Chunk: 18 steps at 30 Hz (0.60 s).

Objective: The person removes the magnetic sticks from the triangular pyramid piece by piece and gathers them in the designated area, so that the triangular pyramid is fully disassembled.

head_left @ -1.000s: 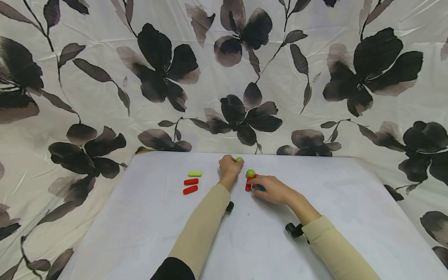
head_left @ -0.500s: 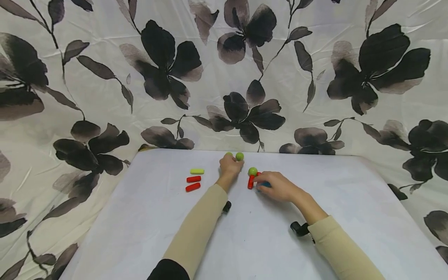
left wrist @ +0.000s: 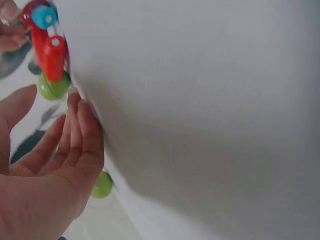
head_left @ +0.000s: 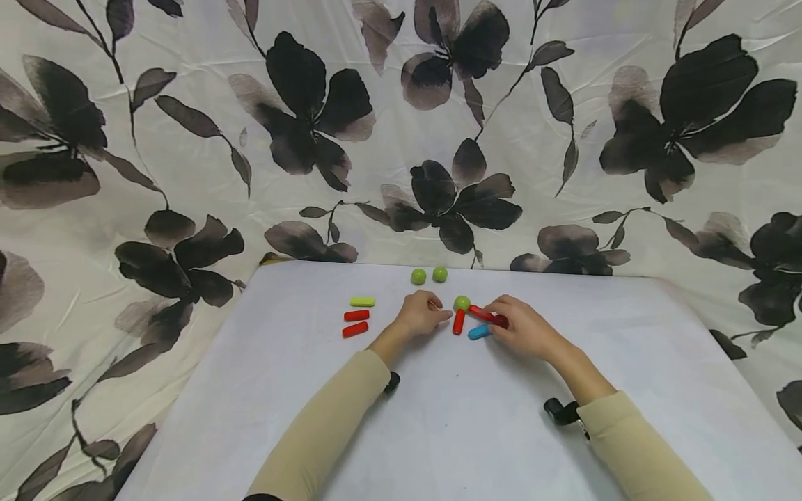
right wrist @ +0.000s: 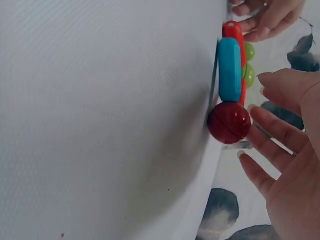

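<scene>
A green ball point(head_left: 461, 303) has two red rods joined to it or touching it, one red rod point(head_left: 459, 321) pointing frontward and another red rod point(head_left: 480, 313) slanting right. At the right end sits a dark red ball point(right wrist: 229, 123), from which a blue rod point(head_left: 479, 332) runs back toward the left. My right hand point(head_left: 523, 325) is at the dark red ball with fingers spread, thumb apart; whether fingertips touch it I cannot tell. Left of the green ball, my left hand point(head_left: 421, 314) has nearly straight fingers and holds nothing.
Two loose green balls, one green ball point(head_left: 418, 276) and another green ball point(head_left: 440, 274), lie near the table's point(head_left: 451, 431) back edge. To the left lie a yellow-green rod point(head_left: 363, 301), a red rod point(head_left: 356, 315) and a second red rod point(head_left: 355, 330). Floral cloth point(head_left: 376, 229) hangs behind.
My left hand has come away from the two green balls at the back toward the joined pieces. My right hand has drawn a little to the right, uncovering the blue rod and dark red ball.
</scene>
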{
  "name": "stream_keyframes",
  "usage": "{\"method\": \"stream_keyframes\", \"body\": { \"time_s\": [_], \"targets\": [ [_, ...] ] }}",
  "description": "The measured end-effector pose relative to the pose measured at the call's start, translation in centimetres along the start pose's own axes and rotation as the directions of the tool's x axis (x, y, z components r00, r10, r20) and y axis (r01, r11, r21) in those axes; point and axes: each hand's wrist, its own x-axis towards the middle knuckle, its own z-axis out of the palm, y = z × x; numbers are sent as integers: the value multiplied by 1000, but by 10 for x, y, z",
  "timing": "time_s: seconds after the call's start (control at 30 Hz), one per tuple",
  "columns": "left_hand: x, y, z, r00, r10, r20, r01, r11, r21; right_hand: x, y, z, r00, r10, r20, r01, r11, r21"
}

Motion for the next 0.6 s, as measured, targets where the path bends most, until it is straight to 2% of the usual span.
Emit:
{"method": "stream_keyframes", "body": {
  "time_s": [0.13, 0.27, 0.33, 0.43, 0.6],
  "targets": [
    [-10, 5, 5, 993, 113, 32, -114, 993, 43, -3, 7, 0, 1000, 19, -15, -19, 1000, -1],
    [-17, 11, 16, 963, 256, 84, -262, 962, 73, -4, 13, 1, 999, 28, -19, -28, 1000, -8],
    [-20, 14, 22, 947, 300, 113, -310, 946, 97, -3, 14, 1, 1000, 29, -11, -29, 1000, -10],
    [-24, 20, 29, 934, 328, 144, -349, 924, 157, -2, 14, 0, 999, 31, 14, -31, 1000, 4],
    [-28, 27, 36, 930, 319, 184, -355, 909, 218, -1, 9, -1, 997, 54, 48, -55, 998, 35]
  ]
}}
